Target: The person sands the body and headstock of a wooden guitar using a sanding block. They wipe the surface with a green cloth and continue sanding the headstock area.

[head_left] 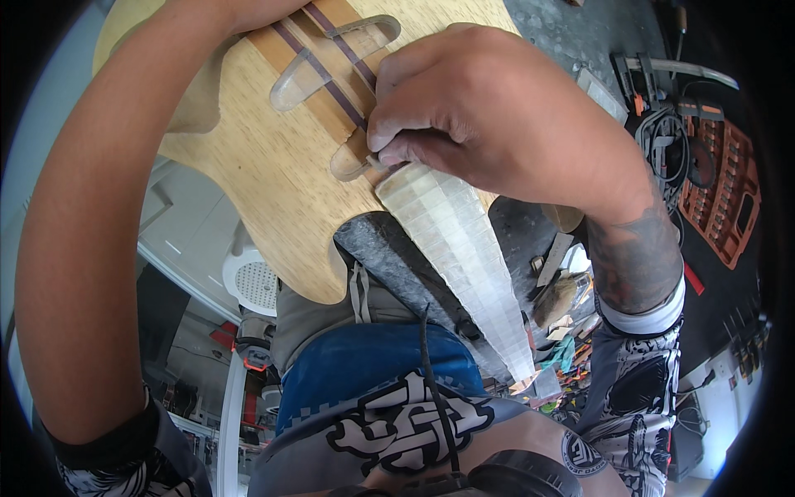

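A pale wooden electric guitar body point(257, 178) lies in front of me, with dark stripes point(331, 85) along its middle and rounded cavities point(302, 81) cut into its face. Its neck point(451, 240), wrapped in whitish tape, runs toward my lower right. My right hand point(468, 103) is closed in a pinch at the neck joint, next to a small cavity point(349, 162). A small pale edge shows at its fingertips; what it is I cannot make out. My left hand point(252, 12) rests at the body's far part, its fingers cut off by the upper picture edge.
Under the guitar is a dark, dusty worktop point(563, 41). On the right are an orange tool case point(719, 178), clamps point(654, 79) and coiled cables point(662, 137). A brush point(556, 300) and scattered small items lie beside the neck. A white perforated seat point(253, 283) stands at the left.
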Available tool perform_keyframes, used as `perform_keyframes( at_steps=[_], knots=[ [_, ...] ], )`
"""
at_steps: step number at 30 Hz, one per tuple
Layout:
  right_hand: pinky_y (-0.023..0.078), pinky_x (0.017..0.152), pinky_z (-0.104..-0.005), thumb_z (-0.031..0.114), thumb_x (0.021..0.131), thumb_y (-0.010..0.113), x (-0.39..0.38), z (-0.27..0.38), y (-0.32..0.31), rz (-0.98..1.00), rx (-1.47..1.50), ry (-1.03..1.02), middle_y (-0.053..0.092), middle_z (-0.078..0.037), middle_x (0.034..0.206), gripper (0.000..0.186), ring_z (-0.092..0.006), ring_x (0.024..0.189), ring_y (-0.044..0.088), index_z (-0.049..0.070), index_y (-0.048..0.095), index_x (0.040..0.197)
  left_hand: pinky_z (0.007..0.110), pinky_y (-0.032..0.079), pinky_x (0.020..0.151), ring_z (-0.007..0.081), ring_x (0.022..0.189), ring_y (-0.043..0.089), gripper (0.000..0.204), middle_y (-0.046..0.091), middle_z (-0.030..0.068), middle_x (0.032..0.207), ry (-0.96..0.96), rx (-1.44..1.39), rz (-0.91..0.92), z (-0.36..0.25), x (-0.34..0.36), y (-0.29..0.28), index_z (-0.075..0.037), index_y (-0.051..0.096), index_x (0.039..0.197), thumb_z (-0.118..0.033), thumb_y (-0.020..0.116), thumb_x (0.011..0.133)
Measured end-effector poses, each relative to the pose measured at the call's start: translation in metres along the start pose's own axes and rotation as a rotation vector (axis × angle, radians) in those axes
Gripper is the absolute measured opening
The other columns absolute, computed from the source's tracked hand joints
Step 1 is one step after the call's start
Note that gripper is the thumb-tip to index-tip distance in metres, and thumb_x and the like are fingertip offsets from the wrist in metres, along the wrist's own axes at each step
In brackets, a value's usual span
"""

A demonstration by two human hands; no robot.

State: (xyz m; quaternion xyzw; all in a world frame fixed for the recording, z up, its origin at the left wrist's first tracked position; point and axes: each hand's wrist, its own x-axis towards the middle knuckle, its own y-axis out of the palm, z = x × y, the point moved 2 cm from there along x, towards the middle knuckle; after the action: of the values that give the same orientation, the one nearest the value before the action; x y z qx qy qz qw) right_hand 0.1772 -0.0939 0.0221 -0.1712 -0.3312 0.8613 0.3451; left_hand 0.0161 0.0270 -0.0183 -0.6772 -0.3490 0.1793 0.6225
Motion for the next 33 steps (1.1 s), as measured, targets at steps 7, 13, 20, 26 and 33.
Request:
perform_keyframes(
  at_steps=[7,13,20,26,33],
  knots=[
    [0.056,0.074,-0.0380,0.005,0.079,0.079,0.005,0.006,0.005,0.068,-0.016,0.001,0.070,-0.007,0.084,0.010,-0.0275,0.082,0.070,0.004,0.077,0.088,0.050,0.025,0.123,0.0376,0.147,0.035,0.072,0.042,0.0210,0.155,-0.029,0.048,0.019,-0.008,-0.005,-0.011,-0.015,0.047,0.154,-0.058,0.056,0.097],
    [0.056,0.075,-0.0380,0.007,0.077,0.080,0.008,0.011,0.008,0.065,-0.128,-0.049,0.070,-0.006,0.085,0.011,-0.0268,0.085,0.070,0.005,0.078,0.088,0.050,0.024,0.124,0.0376,0.148,0.034,0.072,0.041,0.0209,0.157,-0.056,0.071,0.038,-0.009,-0.008,-0.016,-0.016,0.046,0.155,-0.058,0.055,0.097],
    [0.055,0.075,-0.0392,0.009,0.079,0.079,0.011,0.012,0.006,0.055,-0.105,-0.025,0.069,-0.006,0.083,0.010,-0.0277,0.087,0.069,0.005,0.079,0.088,0.050,0.024,0.124,0.0376,0.148,0.034,0.072,0.041,0.0212,0.156,-0.023,0.082,0.023,0.008,-0.002,-0.001,-0.016,0.046,0.155,-0.058,0.056,0.097],
    [0.055,0.075,-0.0393,0.010,0.080,0.079,0.013,0.011,0.008,0.062,-0.101,-0.043,0.068,-0.007,0.081,0.012,-0.0279,0.087,0.069,0.006,0.080,0.090,0.050,0.024,0.124,0.0378,0.148,0.034,0.072,0.041,0.0216,0.156,-0.048,0.058,0.035,-0.007,-0.009,-0.019,-0.016,0.046,0.155,-0.057,0.056,0.097],
    [0.055,0.076,-0.0391,0.009,0.080,0.079,0.008,0.008,0.004,0.075,-0.052,-0.036,0.068,-0.007,0.083,0.013,-0.0272,0.089,0.069,0.006,0.080,0.092,0.051,0.024,0.123,0.0380,0.147,0.035,0.071,0.042,0.0215,0.155,-0.022,0.058,0.017,0.003,-0.005,-0.010,-0.015,0.047,0.154,-0.057,0.056,0.097]
  ],
)
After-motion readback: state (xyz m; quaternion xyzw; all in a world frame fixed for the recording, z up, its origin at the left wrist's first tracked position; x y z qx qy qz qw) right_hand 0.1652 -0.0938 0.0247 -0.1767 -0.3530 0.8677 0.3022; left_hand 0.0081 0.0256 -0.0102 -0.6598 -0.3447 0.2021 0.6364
